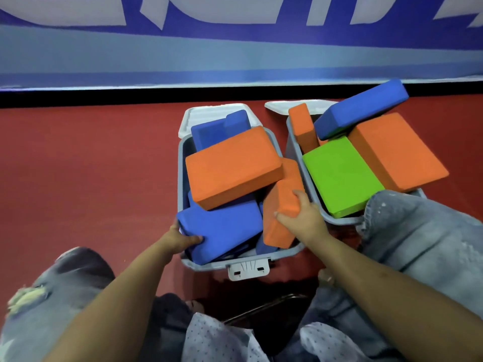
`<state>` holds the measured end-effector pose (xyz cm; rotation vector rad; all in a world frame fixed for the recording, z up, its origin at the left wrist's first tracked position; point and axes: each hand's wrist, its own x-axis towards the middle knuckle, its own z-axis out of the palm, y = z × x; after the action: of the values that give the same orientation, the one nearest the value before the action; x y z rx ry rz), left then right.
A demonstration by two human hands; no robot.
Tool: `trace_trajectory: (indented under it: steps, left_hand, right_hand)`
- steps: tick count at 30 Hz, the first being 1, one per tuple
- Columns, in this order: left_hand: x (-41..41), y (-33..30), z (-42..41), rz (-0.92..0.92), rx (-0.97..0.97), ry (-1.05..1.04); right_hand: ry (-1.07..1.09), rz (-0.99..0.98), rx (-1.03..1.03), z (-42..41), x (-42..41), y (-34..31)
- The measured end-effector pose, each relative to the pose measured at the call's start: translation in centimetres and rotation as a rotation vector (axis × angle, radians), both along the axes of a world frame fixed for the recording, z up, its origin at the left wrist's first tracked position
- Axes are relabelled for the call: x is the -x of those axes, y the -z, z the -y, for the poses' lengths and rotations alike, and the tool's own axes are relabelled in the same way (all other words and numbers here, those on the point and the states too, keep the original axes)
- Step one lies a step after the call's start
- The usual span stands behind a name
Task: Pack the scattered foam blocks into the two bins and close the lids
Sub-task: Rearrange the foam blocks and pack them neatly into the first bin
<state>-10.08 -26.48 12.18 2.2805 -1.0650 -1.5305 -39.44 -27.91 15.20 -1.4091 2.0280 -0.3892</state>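
Two grey bins stand side by side on the red floor, both with lids hanging open behind them. The left bin holds a large orange block lying across the top and blue blocks beneath and behind it. My left hand grips the near blue block at its lower left corner. My right hand grips an upright orange block at the left bin's right side. The right bin is heaped with a green block, orange blocks and a blue block on top.
The left bin's white latch faces me at its near rim. My knees in torn jeans flank the bins, the right knee covering the right bin's near corner. A blue banner wall stands behind the bins. Open red floor lies left.
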Motion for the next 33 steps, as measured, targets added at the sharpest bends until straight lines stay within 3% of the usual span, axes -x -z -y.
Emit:
trace_trajectory:
  steps: [4, 11, 16, 23, 33]
  left_hand:
    - [-0.2, 0.7, -0.4, 0.023, -0.014, 0.093]
    - [0.5, 0.4, -0.3, -0.204, 0.078, -0.115]
    - [0.8, -0.4, -0.2, -0.271, 0.182, -0.106]
    - [2.7, -3.1, 1.4, -0.014, 0.342, -0.11]
    - [2.7, -7.5, 2.8, 0.083, 0.437, -0.176]
  right_hand:
    - [0.001, -0.035, 0.081, 2.4, 1.5, -3.0]
    - [-0.08, -0.026, 0.052, 5.3, 3.6, -8.2]
    - [-0.011, 0.063, -0.016, 6.4, 5.3, -10.4]
    - [0.018, 0.07, -0.052, 6.4, 6.9, -11.2]
    - [-0.101, -0.015, -0.098, 5.6, 8.1, -11.0]
